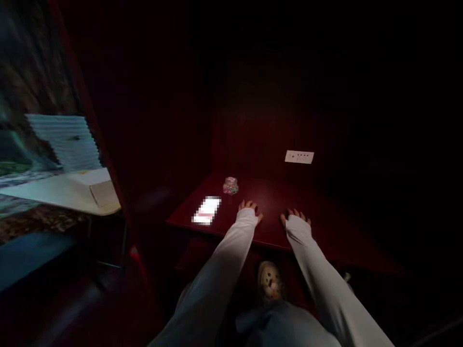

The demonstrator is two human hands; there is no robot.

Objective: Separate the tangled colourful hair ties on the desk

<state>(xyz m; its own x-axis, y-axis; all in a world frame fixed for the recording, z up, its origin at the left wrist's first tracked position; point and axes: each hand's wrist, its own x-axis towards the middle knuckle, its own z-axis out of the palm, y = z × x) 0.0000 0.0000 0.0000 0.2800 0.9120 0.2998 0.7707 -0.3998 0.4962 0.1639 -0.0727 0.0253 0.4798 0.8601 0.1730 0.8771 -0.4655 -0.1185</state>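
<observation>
The small rounded clear jar with pink and green contents (230, 186) stands beyond the left hand (249, 208), on the dark red table (265, 193). Both hands rest there, fingers slightly spread, holding nothing.

Enclosed booth or study nook, of uncertain wider setting: dark red panels surround a built-in desk (267, 195), with a white socket plate (299, 157) on the back wall (trees and a pale table (54, 190) show beyond the left panel (97, 120)).
</observation>
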